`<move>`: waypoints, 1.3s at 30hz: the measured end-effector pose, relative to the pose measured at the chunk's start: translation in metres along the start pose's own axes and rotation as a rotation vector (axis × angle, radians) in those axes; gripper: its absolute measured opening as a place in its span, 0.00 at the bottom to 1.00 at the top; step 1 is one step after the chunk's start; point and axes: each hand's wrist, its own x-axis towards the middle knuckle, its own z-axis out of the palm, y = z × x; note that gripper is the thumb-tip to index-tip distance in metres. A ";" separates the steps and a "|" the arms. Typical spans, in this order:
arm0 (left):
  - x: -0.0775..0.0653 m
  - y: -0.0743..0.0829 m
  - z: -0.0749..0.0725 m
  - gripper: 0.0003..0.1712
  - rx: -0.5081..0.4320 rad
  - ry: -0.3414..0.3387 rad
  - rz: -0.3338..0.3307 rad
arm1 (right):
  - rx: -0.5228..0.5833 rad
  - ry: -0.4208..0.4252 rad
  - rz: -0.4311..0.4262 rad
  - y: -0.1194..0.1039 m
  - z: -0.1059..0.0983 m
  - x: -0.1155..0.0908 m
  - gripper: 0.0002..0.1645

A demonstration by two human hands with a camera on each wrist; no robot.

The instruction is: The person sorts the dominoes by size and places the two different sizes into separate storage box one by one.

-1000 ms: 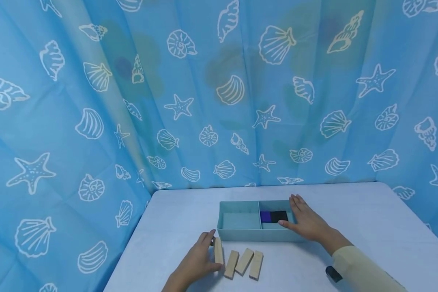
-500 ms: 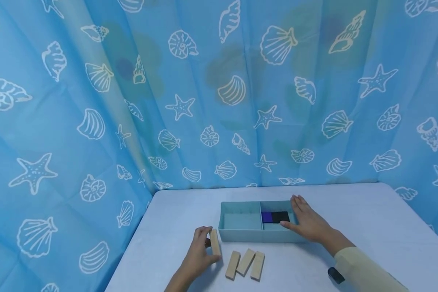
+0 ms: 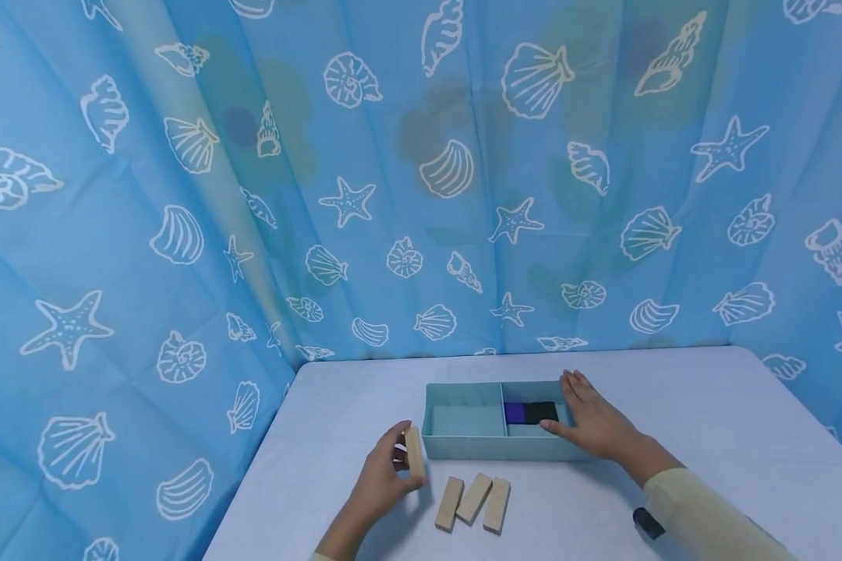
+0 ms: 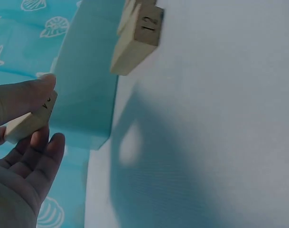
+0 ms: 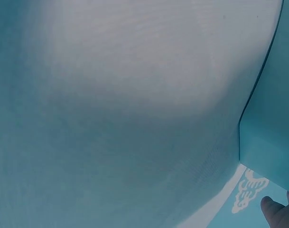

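My left hand pinches a wooden block between thumb and fingers, at the left front corner of a blue-green two-compartment box. In the left wrist view the held block shows a dark mark on its end, partly covered by the thumb. My right hand lies over the box's right end, fingers extended toward the back and thumb over the right compartment. Most of that hand is outside the right wrist view; only fingertips show. In front of the box lie several similar wooden blocks.
A purple piece and a black piece lie side by side in the right compartment. One loose block has 12 printed on its end. A small black object is by the right sleeve. A shell-patterned curtain stands behind the white table.
The left hand has lifted the leftmost block off its place beside the other blocks and moved it slightly up and left. The right hand has stayed on the box's end.
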 end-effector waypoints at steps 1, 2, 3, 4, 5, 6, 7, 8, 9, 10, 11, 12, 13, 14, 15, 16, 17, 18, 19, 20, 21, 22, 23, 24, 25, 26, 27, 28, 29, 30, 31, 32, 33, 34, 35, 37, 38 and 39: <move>0.002 0.001 -0.001 0.56 -0.010 -0.001 0.002 | -0.001 0.000 -0.001 0.000 -0.001 0.000 0.63; 0.003 0.002 -0.001 0.56 -0.020 -0.001 0.002 | -0.003 -0.001 -0.001 0.000 -0.002 -0.001 0.63; 0.005 0.004 -0.001 0.56 -0.027 0.001 0.003 | -0.006 -0.001 0.000 0.001 -0.002 -0.001 0.63; 0.006 0.005 -0.002 0.56 -0.033 0.003 0.001 | -0.011 -0.005 0.003 0.001 -0.002 -0.001 0.63; 0.008 0.006 -0.002 0.56 -0.035 0.007 0.001 | -0.007 -0.006 0.004 0.001 -0.003 -0.001 0.64; 0.010 0.007 -0.003 0.57 -0.042 0.009 0.003 | 0.001 -0.006 0.006 0.001 -0.003 -0.002 0.64; 0.011 0.008 -0.003 0.56 -0.047 0.015 0.010 | 0.013 -0.009 0.010 0.001 -0.003 -0.002 0.64; 0.013 0.009 -0.003 0.57 -0.047 0.021 0.013 | 0.021 -0.019 0.019 0.001 -0.003 -0.002 0.65; 0.014 0.010 -0.004 0.57 -0.045 0.028 0.024 | 0.030 -0.026 0.024 0.001 -0.004 -0.002 0.65; 0.015 0.011 -0.005 0.57 -0.047 0.034 0.031 | 0.043 -0.034 0.029 0.000 -0.004 -0.003 0.66; 0.017 0.012 -0.006 0.57 -0.045 0.041 0.043 | 0.056 -0.038 0.029 0.000 -0.004 -0.003 0.67; 0.018 0.012 -0.006 0.57 -0.045 0.044 0.053 | 0.059 -0.045 0.030 0.000 -0.004 -0.003 0.68; 0.020 0.013 -0.007 0.58 -0.042 0.048 0.062 | 0.059 -0.050 0.029 0.000 -0.004 -0.003 0.68; 0.021 0.014 -0.007 0.58 -0.041 0.047 0.067 | 0.056 -0.052 0.024 0.000 -0.004 -0.003 0.69; 0.023 0.015 -0.008 0.57 -0.041 0.048 0.079 | 0.055 -0.049 0.018 0.000 -0.005 -0.003 0.70; 0.025 0.016 -0.008 0.57 -0.042 0.047 0.084 | 0.052 -0.047 0.013 0.000 -0.005 -0.003 0.70; 0.026 0.016 -0.008 0.57 -0.044 0.047 0.092 | 0.045 -0.045 0.009 0.000 -0.005 -0.003 0.71; 0.028 0.017 -0.008 0.57 -0.048 0.047 0.097 | 0.038 -0.042 0.006 0.000 -0.005 -0.003 0.71; 0.030 0.019 -0.007 0.57 -0.051 0.051 0.101 | 0.034 -0.037 0.004 0.000 -0.005 -0.003 0.71; 0.032 0.020 -0.007 0.57 -0.054 0.055 0.102 | 0.030 -0.034 0.003 0.000 -0.005 -0.003 0.71; 0.034 0.021 -0.006 0.57 -0.060 0.058 0.106 | 0.028 -0.031 0.004 0.001 -0.005 -0.003 0.71; 0.036 0.022 -0.005 0.57 -0.069 0.059 0.108 | 0.026 -0.029 0.005 0.001 -0.005 -0.003 0.71; 0.038 0.022 -0.005 0.56 -0.078 0.060 0.109 | 0.028 -0.027 0.006 0.000 -0.005 -0.003 0.71; 0.039 0.023 -0.004 0.57 -0.082 0.061 0.108 | 0.028 -0.027 0.008 0.000 -0.005 -0.003 0.71; 0.041 0.024 -0.003 0.57 -0.088 0.059 0.109 | 0.031 -0.027 0.011 0.000 -0.005 -0.003 0.71; 0.042 0.025 -0.003 0.56 -0.092 0.055 0.111 | 0.033 -0.027 0.013 0.000 -0.005 -0.003 0.71; 0.044 0.025 -0.002 0.56 -0.097 0.050 0.114 | 0.037 -0.025 0.012 -0.001 -0.004 -0.004 0.71; 0.045 0.026 -0.002 0.56 -0.096 0.047 0.119 | 0.040 -0.026 0.016 -0.001 -0.004 -0.004 0.71; 0.047 0.027 -0.002 0.57 -0.092 0.043 0.117 | 0.038 -0.028 0.019 -0.001 -0.004 -0.004 0.71; 0.048 0.028 -0.001 0.57 -0.086 0.038 0.117 | 0.036 -0.032 0.022 0.000 -0.003 -0.004 0.71; 0.050 0.028 -0.001 0.57 -0.081 0.033 0.118 | 0.036 -0.031 0.022 0.000 -0.003 -0.004 0.72; 0.053 0.029 -0.001 0.57 -0.076 0.029 0.121 | 0.037 -0.031 0.023 0.001 -0.002 -0.004 0.72; 0.055 0.029 0.000 0.57 -0.073 0.024 0.122 | 0.035 -0.032 0.025 0.001 -0.002 -0.004 0.72; 0.057 0.030 0.000 0.57 -0.069 0.021 0.125 | 0.035 -0.034 0.028 0.001 -0.001 -0.004 0.72; 0.059 0.030 0.001 0.57 -0.063 0.016 0.122 | 0.033 -0.031 0.027 0.002 -0.001 -0.004 0.72; 0.064 0.031 0.001 0.56 -0.055 0.009 0.125 | 0.036 -0.025 0.022 0.002 -0.001 -0.004 0.72; 0.066 0.032 0.001 0.56 -0.054 0.006 0.126 | 0.033 -0.026 0.024 0.002 0.000 -0.003 0.72; 0.068 0.033 0.001 0.56 -0.052 0.002 0.125 | 0.031 -0.028 0.026 0.003 0.000 -0.003 0.72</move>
